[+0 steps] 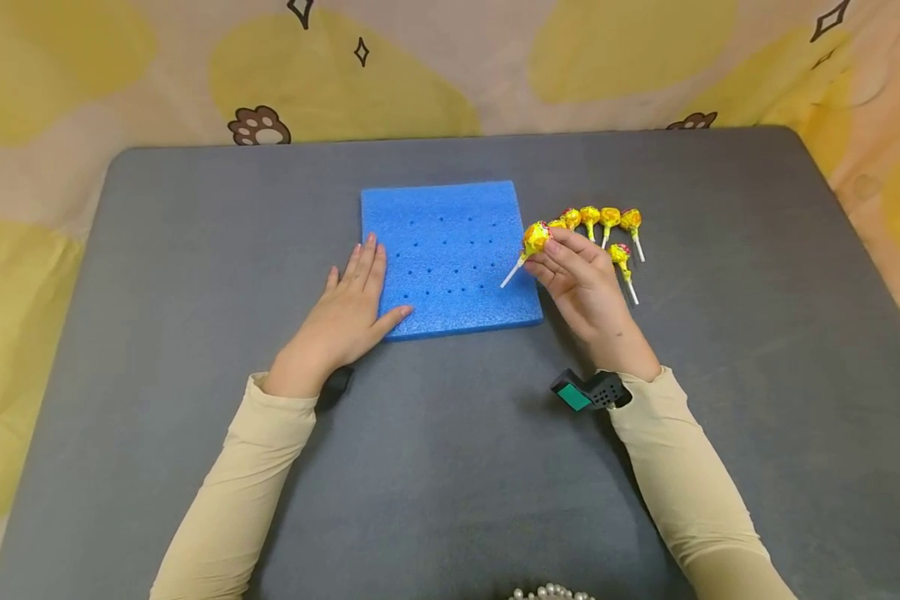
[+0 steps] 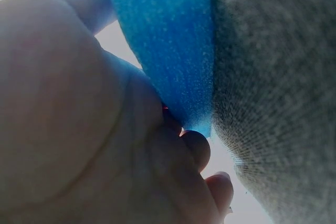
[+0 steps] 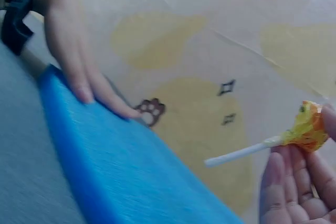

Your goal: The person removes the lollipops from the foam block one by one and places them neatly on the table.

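Note:
A blue foam board [image 1: 450,308] with rows of small holes lies flat on the grey table. My left hand [image 1: 345,321] rests on its left edge, fingers straight and thumb on the near left corner. In the left wrist view the foam's side [image 2: 168,40] shows beside the palm. Above the board's right edge, my right hand [image 1: 588,292] pinches a lollipop [image 1: 536,237] in a yellow wrapper by its head. The white stick [image 3: 236,153] points down and to the left, apart from the foam, in the head view.
Several more yellow lollipops [image 1: 631,219] lie right of the board, partly hidden behind my right hand. One lollipop [image 1: 621,257] lies nearer to me. A patterned cloth [image 1: 420,75] hangs behind the grey table [image 1: 232,217]. A string of pearls [image 1: 551,592] shows at the bottom edge.

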Demonstrator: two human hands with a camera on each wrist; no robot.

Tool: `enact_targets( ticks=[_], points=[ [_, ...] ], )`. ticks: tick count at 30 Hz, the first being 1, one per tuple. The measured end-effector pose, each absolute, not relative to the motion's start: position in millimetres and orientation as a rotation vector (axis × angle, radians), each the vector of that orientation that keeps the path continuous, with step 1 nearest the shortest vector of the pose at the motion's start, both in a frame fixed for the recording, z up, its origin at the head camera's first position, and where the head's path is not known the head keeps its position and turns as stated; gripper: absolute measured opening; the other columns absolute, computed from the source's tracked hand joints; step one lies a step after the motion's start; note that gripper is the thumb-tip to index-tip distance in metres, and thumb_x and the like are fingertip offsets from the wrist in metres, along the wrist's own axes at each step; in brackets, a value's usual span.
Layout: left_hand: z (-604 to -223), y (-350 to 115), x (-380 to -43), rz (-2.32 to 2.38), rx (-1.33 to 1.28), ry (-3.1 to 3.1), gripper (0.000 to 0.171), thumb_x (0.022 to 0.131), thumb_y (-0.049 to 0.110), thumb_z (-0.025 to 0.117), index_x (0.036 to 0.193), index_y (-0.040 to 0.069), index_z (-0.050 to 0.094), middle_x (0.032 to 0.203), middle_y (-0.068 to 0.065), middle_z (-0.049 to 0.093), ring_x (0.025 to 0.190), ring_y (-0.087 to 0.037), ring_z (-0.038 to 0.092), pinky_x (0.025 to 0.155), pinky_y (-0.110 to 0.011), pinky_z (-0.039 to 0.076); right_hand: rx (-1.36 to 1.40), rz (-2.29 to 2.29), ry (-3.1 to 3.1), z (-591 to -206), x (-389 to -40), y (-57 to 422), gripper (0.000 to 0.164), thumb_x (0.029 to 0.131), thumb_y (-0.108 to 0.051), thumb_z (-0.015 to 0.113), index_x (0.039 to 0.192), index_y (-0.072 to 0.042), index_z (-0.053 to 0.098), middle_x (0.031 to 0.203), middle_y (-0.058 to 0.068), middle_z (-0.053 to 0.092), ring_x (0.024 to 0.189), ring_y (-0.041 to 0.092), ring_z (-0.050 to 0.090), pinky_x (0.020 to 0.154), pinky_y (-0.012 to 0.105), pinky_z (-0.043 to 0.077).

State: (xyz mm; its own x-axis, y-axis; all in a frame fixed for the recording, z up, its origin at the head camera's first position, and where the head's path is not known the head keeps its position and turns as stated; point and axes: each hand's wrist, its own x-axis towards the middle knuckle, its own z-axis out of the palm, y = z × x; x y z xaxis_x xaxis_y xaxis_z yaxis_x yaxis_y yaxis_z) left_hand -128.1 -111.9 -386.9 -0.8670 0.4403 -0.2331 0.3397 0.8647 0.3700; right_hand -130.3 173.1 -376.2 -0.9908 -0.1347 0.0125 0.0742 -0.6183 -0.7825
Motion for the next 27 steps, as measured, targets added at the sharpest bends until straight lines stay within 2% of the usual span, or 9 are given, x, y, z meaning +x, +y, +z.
enact_targets(
  ticks=[13,27],
  points=[
    [-387,-113,-128,0.470,0.579,2.727,0.083,0.099,0.048,0.039,0.149,0.000,-0.007,0.155,-0.012,-0.017,0.142,-0.027,-0.013,0.111,-0.055,0.002,-0.010,-2.727,1.391,-356,-140,217,0.006,0.088,0.001,0.062,0.091,0.002,0.068,0.086,0.013,0.066,0.073,0.022,0.065,0.075,0.028,0.054],
    [-388,-112,-129,0.470,0.589,2.729,0.083,0.099,0.048,0.039,0.149,-0.001,-0.007,0.155,-0.013,-0.017,0.142,-0.028,-0.013,0.111,-0.056,0.002,0.258,-2.892,1.177,-354,-143,274,0.009,0.087,0.006,0.061,0.093,0.011,0.066,0.084,0.019,0.066,0.072,0.028,0.063,0.070,0.032,0.054]
  ],
)
